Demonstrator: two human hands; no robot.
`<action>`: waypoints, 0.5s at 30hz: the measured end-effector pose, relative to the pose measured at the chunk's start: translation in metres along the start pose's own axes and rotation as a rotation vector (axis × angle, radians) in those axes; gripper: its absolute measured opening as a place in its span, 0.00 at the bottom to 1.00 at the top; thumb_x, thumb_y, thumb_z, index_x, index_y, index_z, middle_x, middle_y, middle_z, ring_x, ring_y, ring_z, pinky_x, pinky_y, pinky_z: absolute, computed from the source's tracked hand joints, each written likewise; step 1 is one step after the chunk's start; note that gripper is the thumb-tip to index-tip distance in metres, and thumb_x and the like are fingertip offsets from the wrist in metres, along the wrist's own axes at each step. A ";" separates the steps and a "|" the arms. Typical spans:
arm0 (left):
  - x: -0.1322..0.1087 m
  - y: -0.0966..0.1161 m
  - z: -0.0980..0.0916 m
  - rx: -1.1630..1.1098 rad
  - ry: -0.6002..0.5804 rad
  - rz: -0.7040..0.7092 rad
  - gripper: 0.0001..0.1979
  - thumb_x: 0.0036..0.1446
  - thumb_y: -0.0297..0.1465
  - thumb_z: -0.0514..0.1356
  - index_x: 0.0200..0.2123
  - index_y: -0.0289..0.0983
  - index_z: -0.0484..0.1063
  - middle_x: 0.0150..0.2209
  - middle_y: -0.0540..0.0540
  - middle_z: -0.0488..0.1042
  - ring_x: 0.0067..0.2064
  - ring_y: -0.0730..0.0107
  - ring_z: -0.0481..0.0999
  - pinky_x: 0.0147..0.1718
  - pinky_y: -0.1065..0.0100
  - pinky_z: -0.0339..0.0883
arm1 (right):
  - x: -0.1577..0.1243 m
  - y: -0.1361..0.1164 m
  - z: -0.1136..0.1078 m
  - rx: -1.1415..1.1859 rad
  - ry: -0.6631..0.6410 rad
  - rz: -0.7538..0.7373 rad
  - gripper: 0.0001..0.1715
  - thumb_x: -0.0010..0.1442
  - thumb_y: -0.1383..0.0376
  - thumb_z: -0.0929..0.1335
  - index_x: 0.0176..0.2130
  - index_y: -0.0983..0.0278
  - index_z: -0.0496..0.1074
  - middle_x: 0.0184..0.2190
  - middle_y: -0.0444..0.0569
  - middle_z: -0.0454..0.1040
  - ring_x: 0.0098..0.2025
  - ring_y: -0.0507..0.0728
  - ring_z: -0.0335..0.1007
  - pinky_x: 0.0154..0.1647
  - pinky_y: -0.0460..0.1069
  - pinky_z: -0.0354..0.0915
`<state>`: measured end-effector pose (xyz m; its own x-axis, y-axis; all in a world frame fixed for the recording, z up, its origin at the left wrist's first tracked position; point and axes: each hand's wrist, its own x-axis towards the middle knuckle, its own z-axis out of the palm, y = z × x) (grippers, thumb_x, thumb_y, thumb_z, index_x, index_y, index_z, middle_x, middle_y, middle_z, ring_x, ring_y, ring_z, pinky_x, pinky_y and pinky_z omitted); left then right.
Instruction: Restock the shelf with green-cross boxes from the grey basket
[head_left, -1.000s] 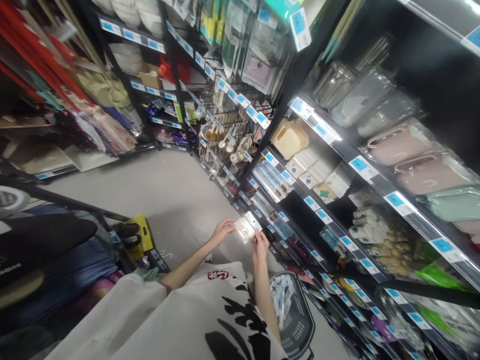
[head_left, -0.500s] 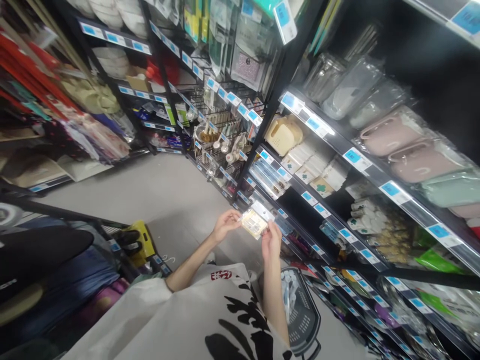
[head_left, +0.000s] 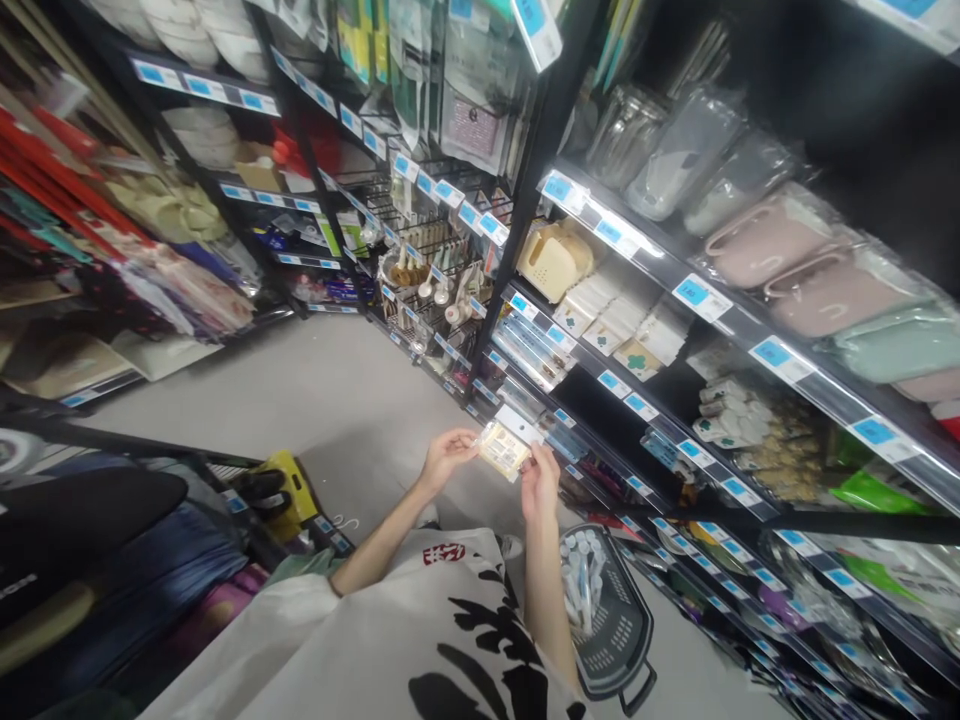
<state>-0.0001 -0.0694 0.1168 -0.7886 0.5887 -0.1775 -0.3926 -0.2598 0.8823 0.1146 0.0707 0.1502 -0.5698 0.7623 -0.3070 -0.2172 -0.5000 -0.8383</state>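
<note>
Between my two hands is a small, flat, pale yellow package (head_left: 504, 449) in clear wrap with a white hang tab at its top. My left hand (head_left: 448, 458) pinches its left edge between thumb and fingertips. At the opposite edge, my right hand (head_left: 541, 478) grips it the same way. Printing covers the front, too small to read. Below my right forearm, a dark grey shopping basket (head_left: 616, 640) stands on the floor with several white and clear items inside.
Shelving (head_left: 660, 270) with blue-and-white price tags runs along the right, holding pink bins (head_left: 772, 235) and a cream basket (head_left: 553, 262). Utensils hang on a rack (head_left: 435, 270) ahead. Clothes hang at the left, and a yellow item (head_left: 289, 490) lies near a low rack. Grey floor (head_left: 300, 390) lies between.
My view has shifted slightly, so the shelves appear a little further left and the basket shows more. Both hands keep hold of the package, which has barely moved.
</note>
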 end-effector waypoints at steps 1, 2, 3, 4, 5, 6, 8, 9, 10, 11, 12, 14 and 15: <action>0.000 0.000 0.001 0.008 -0.003 0.000 0.18 0.42 0.39 0.76 0.34 0.36 0.79 0.26 0.50 0.77 0.28 0.66 0.78 0.33 0.65 0.71 | -0.001 0.001 -0.001 0.010 0.005 0.001 0.19 0.51 0.57 0.79 0.27 0.62 0.70 0.23 0.37 0.67 0.23 0.47 0.57 0.25 0.44 0.57; -0.001 0.000 0.002 0.010 -0.001 0.001 0.18 0.42 0.38 0.75 0.34 0.36 0.79 0.25 0.50 0.77 0.28 0.66 0.77 0.33 0.65 0.71 | -0.002 0.001 -0.002 0.017 0.012 0.000 0.19 0.51 0.56 0.79 0.28 0.62 0.70 0.24 0.38 0.69 0.24 0.47 0.59 0.25 0.44 0.57; -0.001 -0.001 0.004 0.005 0.003 0.001 0.17 0.43 0.38 0.75 0.34 0.36 0.79 0.24 0.51 0.76 0.27 0.67 0.77 0.32 0.65 0.71 | -0.003 0.002 -0.003 0.025 0.017 0.001 0.19 0.51 0.54 0.79 0.30 0.62 0.71 0.26 0.39 0.71 0.25 0.48 0.61 0.25 0.44 0.59; -0.002 -0.002 0.005 -0.012 0.011 -0.003 0.16 0.43 0.37 0.74 0.34 0.36 0.79 0.24 0.51 0.76 0.26 0.68 0.76 0.32 0.65 0.70 | -0.004 0.003 -0.004 0.034 0.015 0.008 0.19 0.52 0.52 0.78 0.32 0.62 0.73 0.28 0.42 0.74 0.27 0.49 0.65 0.26 0.44 0.61; -0.002 -0.003 0.007 -0.040 0.022 -0.010 0.16 0.43 0.36 0.74 0.34 0.36 0.79 0.23 0.52 0.75 0.26 0.68 0.76 0.31 0.65 0.70 | -0.005 0.003 -0.005 0.043 0.001 0.024 0.21 0.55 0.48 0.76 0.34 0.62 0.74 0.31 0.44 0.76 0.29 0.51 0.68 0.27 0.45 0.63; -0.003 -0.005 0.009 -0.077 0.035 -0.024 0.15 0.43 0.35 0.74 0.34 0.36 0.79 0.22 0.52 0.74 0.25 0.69 0.75 0.30 0.66 0.69 | -0.006 0.003 -0.005 0.049 -0.016 0.038 0.23 0.57 0.45 0.74 0.36 0.62 0.75 0.35 0.47 0.78 0.32 0.53 0.72 0.29 0.46 0.65; -0.005 -0.009 0.014 -0.160 0.048 -0.082 0.14 0.43 0.33 0.73 0.34 0.36 0.79 0.21 0.53 0.73 0.23 0.71 0.73 0.27 0.68 0.68 | -0.009 0.001 -0.005 0.036 -0.043 0.049 0.25 0.58 0.43 0.72 0.39 0.61 0.77 0.40 0.51 0.80 0.39 0.57 0.76 0.34 0.49 0.70; -0.006 -0.011 0.017 -0.194 0.035 -0.131 0.13 0.42 0.32 0.72 0.34 0.36 0.79 0.21 0.53 0.73 0.22 0.73 0.72 0.25 0.69 0.66 | -0.011 -0.001 -0.005 0.014 -0.055 0.048 0.24 0.57 0.45 0.73 0.40 0.61 0.77 0.41 0.51 0.81 0.42 0.59 0.76 0.37 0.51 0.71; -0.007 -0.012 0.019 -0.219 0.006 -0.191 0.13 0.42 0.31 0.72 0.34 0.35 0.79 0.22 0.52 0.73 0.22 0.74 0.71 0.23 0.70 0.65 | -0.013 -0.003 -0.005 -0.012 -0.077 0.047 0.23 0.55 0.47 0.75 0.41 0.60 0.78 0.42 0.52 0.81 0.45 0.60 0.77 0.40 0.52 0.72; -0.009 -0.013 0.022 -0.234 -0.038 -0.255 0.12 0.43 0.31 0.71 0.34 0.35 0.79 0.24 0.51 0.75 0.22 0.75 0.71 0.22 0.71 0.64 | -0.015 -0.005 -0.004 -0.037 -0.112 0.047 0.22 0.53 0.49 0.76 0.43 0.60 0.78 0.44 0.52 0.81 0.47 0.61 0.77 0.43 0.53 0.73; -0.011 -0.014 0.025 -0.245 -0.090 -0.318 0.12 0.43 0.30 0.70 0.34 0.35 0.79 0.26 0.49 0.76 0.22 0.75 0.71 0.22 0.71 0.64 | -0.017 -0.007 -0.004 -0.058 -0.165 0.053 0.23 0.52 0.51 0.77 0.44 0.60 0.79 0.45 0.52 0.82 0.48 0.62 0.76 0.44 0.54 0.73; -0.016 -0.016 0.029 -0.273 -0.186 -0.421 0.12 0.44 0.30 0.70 0.35 0.35 0.78 0.30 0.47 0.78 0.26 0.74 0.73 0.25 0.70 0.66 | -0.021 -0.011 -0.002 -0.093 -0.295 0.072 0.27 0.48 0.53 0.79 0.46 0.60 0.79 0.44 0.54 0.82 0.48 0.63 0.77 0.44 0.54 0.73; -0.018 -0.017 0.030 -0.287 -0.219 -0.457 0.13 0.44 0.30 0.70 0.36 0.35 0.79 0.31 0.46 0.79 0.27 0.73 0.74 0.26 0.70 0.67 | -0.021 -0.013 0.000 -0.113 -0.346 0.079 0.28 0.46 0.53 0.80 0.45 0.61 0.79 0.42 0.54 0.82 0.46 0.63 0.77 0.42 0.54 0.73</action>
<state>0.0349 -0.0526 0.1186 -0.4047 0.8264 -0.3915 -0.8069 -0.1213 0.5781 0.1296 0.0608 0.1676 -0.8198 0.5294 -0.2183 -0.0840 -0.4883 -0.8686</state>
